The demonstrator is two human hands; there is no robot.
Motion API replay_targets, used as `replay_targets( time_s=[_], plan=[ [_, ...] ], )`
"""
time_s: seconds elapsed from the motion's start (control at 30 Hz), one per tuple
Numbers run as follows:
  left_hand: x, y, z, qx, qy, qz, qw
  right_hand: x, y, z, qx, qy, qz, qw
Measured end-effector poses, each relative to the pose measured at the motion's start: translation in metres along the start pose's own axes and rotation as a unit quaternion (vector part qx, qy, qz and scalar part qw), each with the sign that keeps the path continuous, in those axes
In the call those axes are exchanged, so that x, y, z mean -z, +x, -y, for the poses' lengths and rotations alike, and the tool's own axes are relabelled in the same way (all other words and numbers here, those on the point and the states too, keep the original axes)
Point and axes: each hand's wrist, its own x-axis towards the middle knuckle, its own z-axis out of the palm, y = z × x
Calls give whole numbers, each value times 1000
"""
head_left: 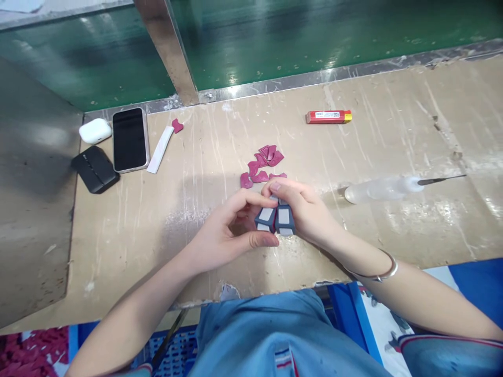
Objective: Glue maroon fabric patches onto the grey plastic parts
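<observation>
Between my two hands is a small dark blue-grey blocky piece with pale grey-white panels, split by a gap with a trace of magenta in it. My left hand grips it from the left, index finger on top and thumb along the near side. My right hand closes round its right and far side, with thumb and fingers at its top edge. The fingertips partly hide the piece. Just beyond my hands lie several small magenta cut pieces, some overlapping, the nearest partly covered by my right hand.
To the right lies a clear bottle with a thin dark tip. A red box lies farther back. At left are a phone, white case, black case, white strip and magenta scrap. A metal panel bounds the left.
</observation>
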Motion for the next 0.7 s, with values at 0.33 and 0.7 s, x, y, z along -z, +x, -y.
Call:
replay_targets(
  time_s=[0.33, 0.7],
  plan=[
    [13, -13, -12, -10, 13, -12, 1000, 15, -35, 50, 207, -85, 45, 974],
    [4, -17, -11, 104, 103, -138, 980, 231, 32, 32, 176, -257, -488, 815]
  ],
)
